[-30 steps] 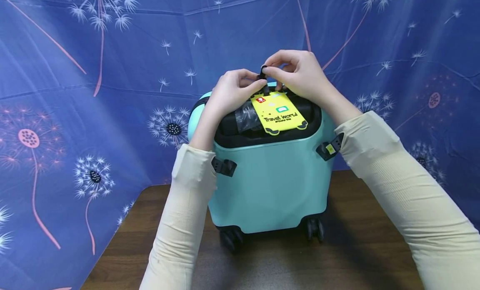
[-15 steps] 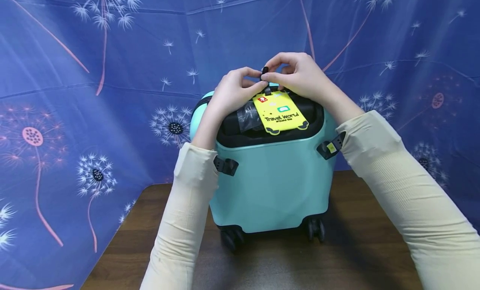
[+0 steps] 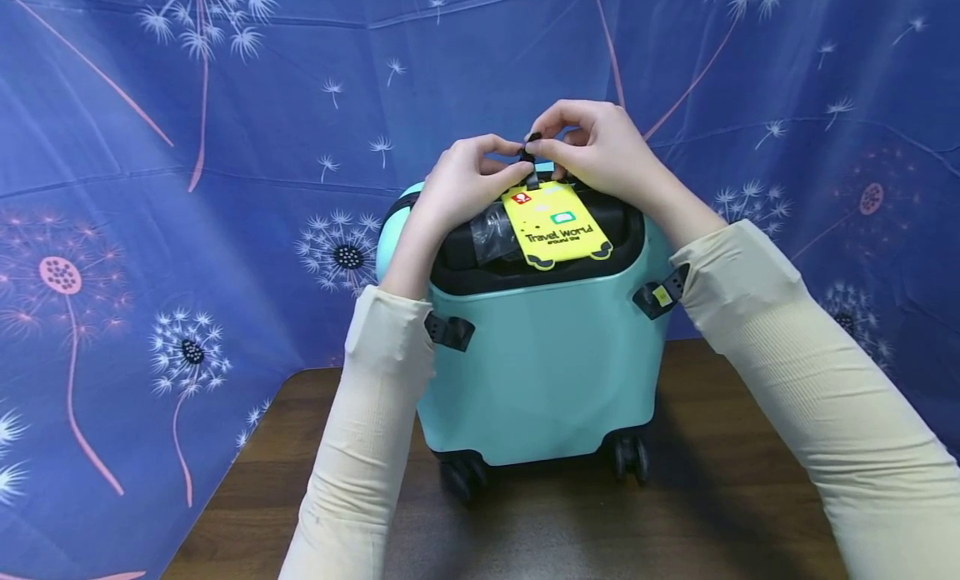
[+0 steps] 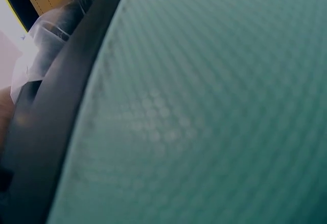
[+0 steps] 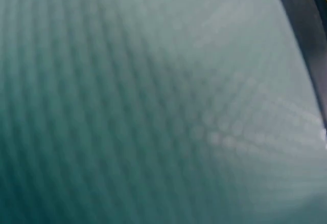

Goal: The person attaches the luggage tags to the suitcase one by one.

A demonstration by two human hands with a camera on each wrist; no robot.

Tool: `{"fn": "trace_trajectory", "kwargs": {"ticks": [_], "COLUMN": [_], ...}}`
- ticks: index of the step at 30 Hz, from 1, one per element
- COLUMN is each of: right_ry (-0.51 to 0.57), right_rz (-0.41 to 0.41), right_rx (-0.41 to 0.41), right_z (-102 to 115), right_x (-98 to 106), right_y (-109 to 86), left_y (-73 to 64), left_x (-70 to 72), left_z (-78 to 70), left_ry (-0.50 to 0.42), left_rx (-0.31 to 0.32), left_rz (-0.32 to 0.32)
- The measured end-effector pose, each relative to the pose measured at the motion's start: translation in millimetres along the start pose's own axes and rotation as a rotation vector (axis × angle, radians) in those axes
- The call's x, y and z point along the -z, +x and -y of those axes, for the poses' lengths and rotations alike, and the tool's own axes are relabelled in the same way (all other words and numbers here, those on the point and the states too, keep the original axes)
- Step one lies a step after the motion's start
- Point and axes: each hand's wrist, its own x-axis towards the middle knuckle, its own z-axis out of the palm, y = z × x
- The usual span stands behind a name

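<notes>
The left grip (image 3: 468, 180) and right grip (image 3: 603, 151) hide part of the black strap (image 3: 532, 181), the worktop (image 3: 570, 530), left sleeve (image 3: 367, 447) and right sleeve (image 3: 802, 397) run off the head view's bottom edge, and the teal suitcase (image 3: 547, 372) is cropped and blurred in both wrist views.

I can't tell from my end whether this is a home, an office or a studio. My head view shows a screened-off corner: a brown wood-grain table (image 3: 562, 534), with creased, dandelion-printed blue cloth (image 3: 285, 105) hanging behind it and along its left side, filling the background.
</notes>
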Motion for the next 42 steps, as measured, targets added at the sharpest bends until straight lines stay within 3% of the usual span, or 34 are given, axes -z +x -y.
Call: {"fn": "trace_trajectory", "kwargs": {"ticks": [4, 14, 31, 36, 42], "right_ry": [0.013, -0.040, -0.001, -0.034, -0.061], "right_rz": [0.016, -0.078, -0.058, -0.064, -0.066], "right_rx": [-0.014, 0.016, -0.029, -0.015, -0.007], "right_z": [0.2, -0.8, 1.5, 2.0, 2.3], "right_x": [1.5, 1.2, -0.6, -1.2, -1.8], "right_y": [-1.8, -3.2, -0.9, -0.6, -0.4], "left_y": [0.5, -0.2, 0.2, 0.7, 0.1], "left_x": [-1.7, -1.9, 0.8, 0.6, 0.5], "left_z": [-0.6, -1.8, -2.0, -1.2, -1.4], "left_ry": [0.019, 0.080, 0.110, 0.122, 0.138], "left_rx": [0.003, 0.013, 0.021, -0.008, 0.008], "left_rz": [-0.004, -0.018, 0.009, 0.021, 0.014]}}
